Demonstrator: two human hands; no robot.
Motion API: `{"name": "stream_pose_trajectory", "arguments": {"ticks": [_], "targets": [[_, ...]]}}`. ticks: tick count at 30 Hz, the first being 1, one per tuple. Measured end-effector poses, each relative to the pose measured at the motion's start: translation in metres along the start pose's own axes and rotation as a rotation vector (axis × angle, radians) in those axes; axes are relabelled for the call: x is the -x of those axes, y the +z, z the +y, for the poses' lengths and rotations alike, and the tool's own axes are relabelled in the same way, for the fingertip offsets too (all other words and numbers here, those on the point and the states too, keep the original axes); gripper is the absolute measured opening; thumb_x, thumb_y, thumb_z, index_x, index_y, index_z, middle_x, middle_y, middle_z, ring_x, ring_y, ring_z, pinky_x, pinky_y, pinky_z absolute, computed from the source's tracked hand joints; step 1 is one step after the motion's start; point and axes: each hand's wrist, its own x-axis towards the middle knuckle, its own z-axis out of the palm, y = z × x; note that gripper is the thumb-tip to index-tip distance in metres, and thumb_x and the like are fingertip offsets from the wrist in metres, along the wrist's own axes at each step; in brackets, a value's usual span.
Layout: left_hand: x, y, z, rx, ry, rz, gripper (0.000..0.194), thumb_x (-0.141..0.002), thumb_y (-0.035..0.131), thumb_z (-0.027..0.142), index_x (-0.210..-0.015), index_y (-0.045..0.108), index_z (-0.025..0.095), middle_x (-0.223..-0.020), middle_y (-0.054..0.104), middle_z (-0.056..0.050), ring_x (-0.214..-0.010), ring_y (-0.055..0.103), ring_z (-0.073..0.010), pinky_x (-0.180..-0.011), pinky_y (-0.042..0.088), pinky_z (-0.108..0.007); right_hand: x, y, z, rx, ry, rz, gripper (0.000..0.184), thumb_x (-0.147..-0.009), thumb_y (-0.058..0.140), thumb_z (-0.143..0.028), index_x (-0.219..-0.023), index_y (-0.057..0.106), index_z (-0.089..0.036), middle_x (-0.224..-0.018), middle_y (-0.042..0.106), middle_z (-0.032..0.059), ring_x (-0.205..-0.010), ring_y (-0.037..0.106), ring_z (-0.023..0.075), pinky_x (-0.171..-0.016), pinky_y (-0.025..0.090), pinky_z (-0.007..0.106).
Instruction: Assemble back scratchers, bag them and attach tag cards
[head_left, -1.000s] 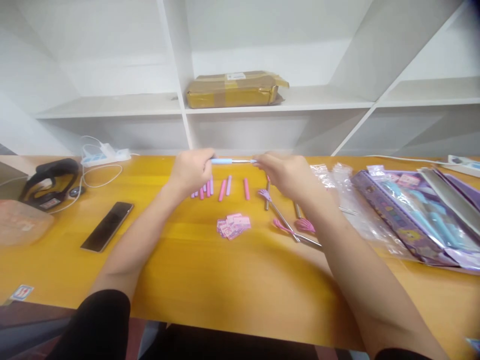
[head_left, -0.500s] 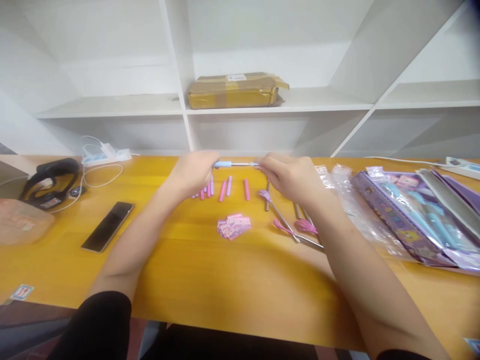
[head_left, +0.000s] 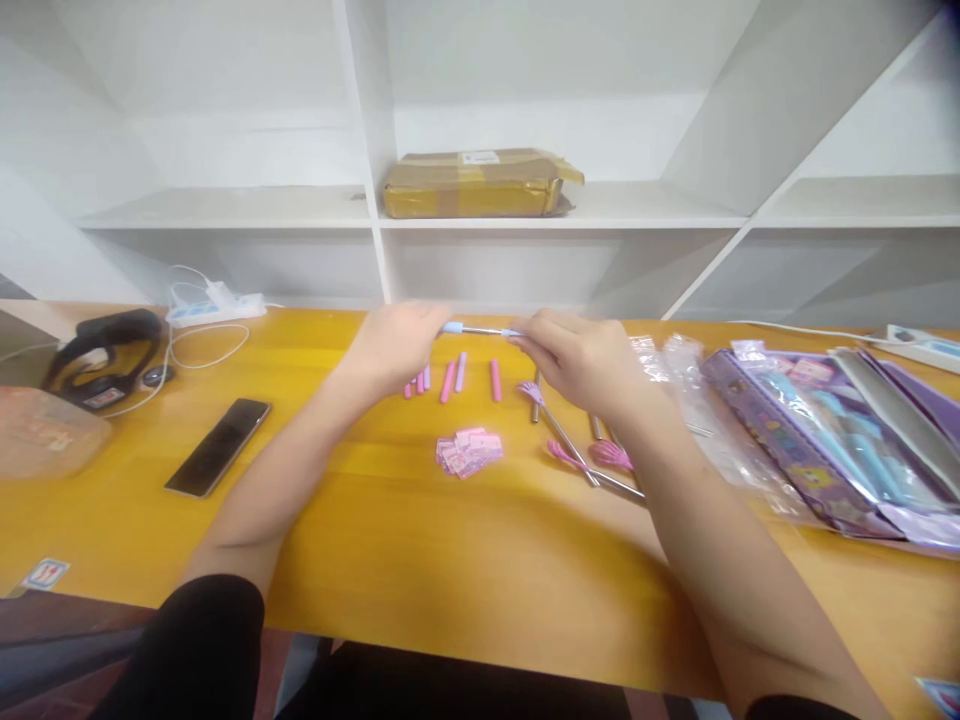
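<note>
Above the back of the table, my left hand (head_left: 397,342) is closed around the blue handle end of a back scratcher (head_left: 484,331). Its thin metal rod lies level between my hands. The fingers of my right hand (head_left: 574,352) pinch the other, light-blue end, whose tip they hide. Below my right hand, back scratchers with pink and purple hand-shaped heads (head_left: 611,455) and metal rods lie on the table. Several pink and purple tubes (head_left: 448,382) lie under and beside my left hand. Nearer me is a small fanned pile of pink cards (head_left: 469,453).
A black phone (head_left: 217,447), a black head strap (head_left: 105,360) and a white power strip (head_left: 217,310) are at left. At right lie clear plastic bags (head_left: 682,365) and an open purple pouch (head_left: 795,440). A taped cardboard box (head_left: 480,185) sits on the shelf behind.
My left hand has moved a little to the right, covering more of the blue handle. My right hand keeps its pinch almost in place. The view has shifted slightly.
</note>
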Motion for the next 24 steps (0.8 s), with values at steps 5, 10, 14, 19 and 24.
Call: {"name": "stream_pose_trajectory", "arguments": {"ticks": [5, 10, 14, 19, 24], "targets": [[-0.002, -0.001, 0.001, -0.108, 0.02, 0.031, 0.024, -0.087, 0.051, 0.001, -0.087, 0.062, 0.022, -0.078, 0.071, -0.007, -0.072, 0.064, -0.025, -0.065, 0.033, -0.036, -0.001, 0.0, -0.002, -0.01, -0.017, -0.008, 0.039, -0.119, 0.047, -0.038, -0.102, 0.076, -0.018, -0.086, 0.076, 0.0022, -0.065, 0.055, 0.0122, -0.06, 0.028, 0.028], [-0.006, 0.006, 0.0, -0.205, 0.034, 0.155, 0.027, -0.084, 0.05, -0.002, -0.086, 0.064, 0.021, -0.078, 0.072, -0.009, -0.08, 0.062, -0.03, -0.069, 0.031, -0.04, 0.0, 0.001, 0.001, -0.003, -0.005, -0.051, 0.055, -0.12, 0.041, -0.048, -0.087, 0.071, -0.017, -0.072, 0.068, 0.0036, -0.059, 0.048, 0.0123, -0.059, 0.023, 0.029], [-0.008, 0.016, -0.008, -0.184, 0.057, 0.275, 0.024, -0.077, 0.052, -0.001, -0.078, 0.057, 0.022, -0.074, 0.069, -0.008, -0.075, 0.056, -0.0278, -0.067, 0.027, -0.04, 0.001, 0.001, 0.001, -0.001, 0.012, -0.055, 0.055, -0.121, 0.039, -0.048, -0.087, 0.071, -0.017, -0.07, 0.066, 0.0031, -0.059, 0.046, 0.0121, -0.06, 0.02, 0.029], [-0.01, 0.028, -0.015, -0.18, 0.091, 0.415, 0.024, -0.069, 0.054, 0.001, -0.072, 0.046, 0.023, -0.066, 0.06, -0.006, -0.069, 0.048, -0.0247, -0.067, 0.023, -0.039, 0.002, 0.003, 0.007, -0.012, 0.04, -0.017, 0.059, -0.121, 0.038, -0.053, -0.086, 0.072, -0.018, -0.069, 0.068, 0.0021, -0.059, 0.048, 0.0111, -0.061, 0.018, 0.03], [-0.012, 0.034, -0.019, -0.202, 0.102, 0.524, 0.027, -0.064, 0.054, 0.002, -0.071, 0.04, 0.023, -0.062, 0.054, -0.004, -0.065, 0.039, -0.0229, -0.065, 0.021, -0.039, 0.004, 0.005, 0.014, 0.028, 0.042, -0.005, 0.059, -0.12, 0.038, -0.053, -0.086, 0.072, -0.019, -0.064, 0.063, 0.0015, -0.059, 0.048, 0.0113, -0.061, 0.018, 0.03]]}}
